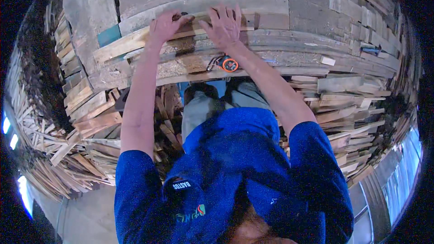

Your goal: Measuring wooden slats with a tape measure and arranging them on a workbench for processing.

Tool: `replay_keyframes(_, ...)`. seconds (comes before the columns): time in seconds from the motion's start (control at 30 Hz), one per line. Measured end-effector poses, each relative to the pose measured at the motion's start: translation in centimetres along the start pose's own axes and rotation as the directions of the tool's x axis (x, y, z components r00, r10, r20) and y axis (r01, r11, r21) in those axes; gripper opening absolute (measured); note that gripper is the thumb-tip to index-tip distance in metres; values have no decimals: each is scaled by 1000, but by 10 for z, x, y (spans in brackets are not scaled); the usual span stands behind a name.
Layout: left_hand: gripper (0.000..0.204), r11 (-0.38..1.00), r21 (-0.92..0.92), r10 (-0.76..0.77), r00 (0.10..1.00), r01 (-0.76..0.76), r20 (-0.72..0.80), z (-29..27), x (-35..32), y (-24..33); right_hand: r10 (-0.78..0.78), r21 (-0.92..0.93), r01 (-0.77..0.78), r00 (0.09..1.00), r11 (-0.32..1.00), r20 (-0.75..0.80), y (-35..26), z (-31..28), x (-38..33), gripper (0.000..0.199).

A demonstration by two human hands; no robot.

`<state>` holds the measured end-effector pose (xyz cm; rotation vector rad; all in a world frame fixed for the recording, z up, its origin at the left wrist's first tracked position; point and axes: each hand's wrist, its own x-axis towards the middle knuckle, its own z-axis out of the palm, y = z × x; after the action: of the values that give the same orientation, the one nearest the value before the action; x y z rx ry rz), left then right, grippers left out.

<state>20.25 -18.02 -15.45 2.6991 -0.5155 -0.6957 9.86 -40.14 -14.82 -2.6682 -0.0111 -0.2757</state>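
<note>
My left hand [165,26] rests at the far side of a narrow light board [118,48], its thumb and fingers closed around a small dark object [184,14] whose kind I cannot make out. To its right, my right hand [224,26] lies over the same board with fingers spread and nothing in them. Just beyond both hands runs a long, weathered grey plank [260,3]. Below my right wrist, on the near part of the bench, sits a round orange-and-black thing [229,65] with a dark part beside it.
Sawdust covers the wooden bench [181,67]. A teal piece [109,36] lies at its left, a small pale block [327,61] and a dark blue tool-like thing [370,51] at its right. Loose wood piles [97,108] and stacked boards [341,104] flank my body.
</note>
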Motion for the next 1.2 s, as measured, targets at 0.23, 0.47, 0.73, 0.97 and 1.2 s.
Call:
replay_keyframes(0.23, 63, 998, -66, 20, 1000, -21, -17, -51, 61, -13, -24, -40, 21, 998, 999, -57, 14, -5, 79, 59)
replay_keyframes(0.47, 66, 999, 27, 42, 997, -41, -71, -66, 124, -13, 71, -51, -69, 997, 996, 34, 30, 3, 127, 57)
replay_keyframes(0.73, 72, 998, 56, -4, 998, 7, -65, -46, 128, -7, 23, -59, -37, 974, 998, -226, 48, 40, 113, 52)
replay_keyframes(0.97, 71, 998, 61, 33, 991, -25, -128, -42, 126, 0, -1, -62, -16, 963, 998, -270, 53, 45, 109, 49)
replay_keyframes(1.2, 67, 998, -17, 55, 998, -55, -32, -52, 133, -12, -9, -43, -1, 971, 999, -238, 46, 39, 112, 50)
